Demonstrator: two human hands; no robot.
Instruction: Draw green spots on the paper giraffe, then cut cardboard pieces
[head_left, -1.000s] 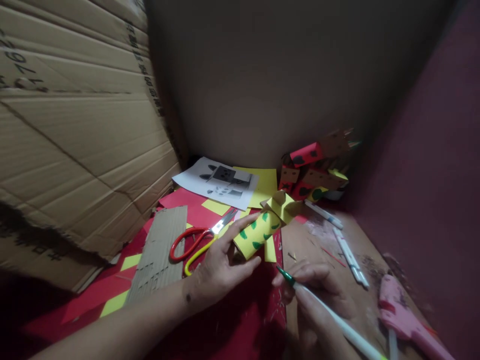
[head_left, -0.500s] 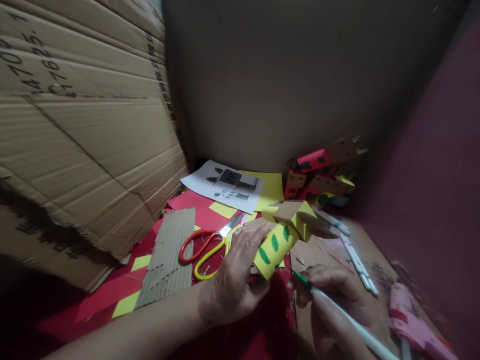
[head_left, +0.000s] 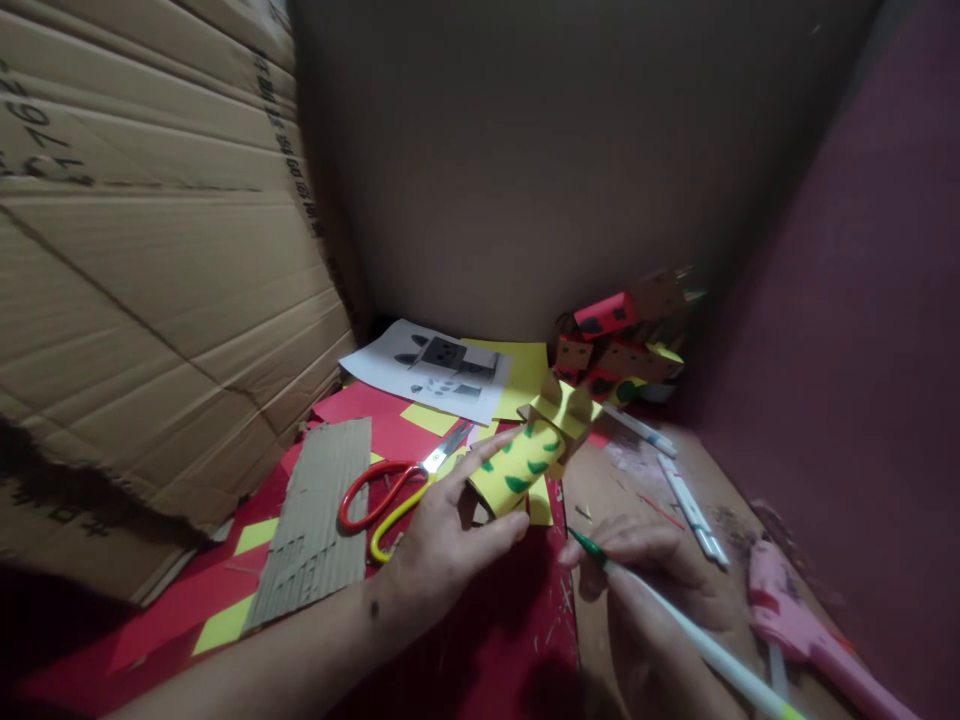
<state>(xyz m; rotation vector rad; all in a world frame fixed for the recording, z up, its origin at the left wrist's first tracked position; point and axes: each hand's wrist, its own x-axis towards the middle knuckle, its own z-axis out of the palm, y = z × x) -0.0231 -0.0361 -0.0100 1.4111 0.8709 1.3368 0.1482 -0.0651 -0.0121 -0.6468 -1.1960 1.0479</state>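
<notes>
My left hand (head_left: 457, 525) holds a yellow paper tube (head_left: 517, 472) with green leaf-shaped marks, its thumb along the near side. At the tube's upper end is a folded yellow and brown card piece (head_left: 564, 412). To the right, my right hand (head_left: 652, 590) grips a white marker (head_left: 697, 630) whose green tip points toward the tube without touching it. Red and yellow scissors (head_left: 405, 485) lie open just left of my left hand. Behind them is a printed sheet (head_left: 442, 375) showing an animal figure.
Corrugated cardboard (head_left: 319, 520) lies on red paper at the left, below a large carton (head_left: 150, 270). Several red and brown paper models (head_left: 622, 340) stand at the back right. White markers (head_left: 694, 510) and a pink glue gun (head_left: 795, 610) lie on the right.
My left hand has turned the yellow tube, so different green marks face up, and its thumb now shows. The whole view has shifted, with things appearing farther left.
</notes>
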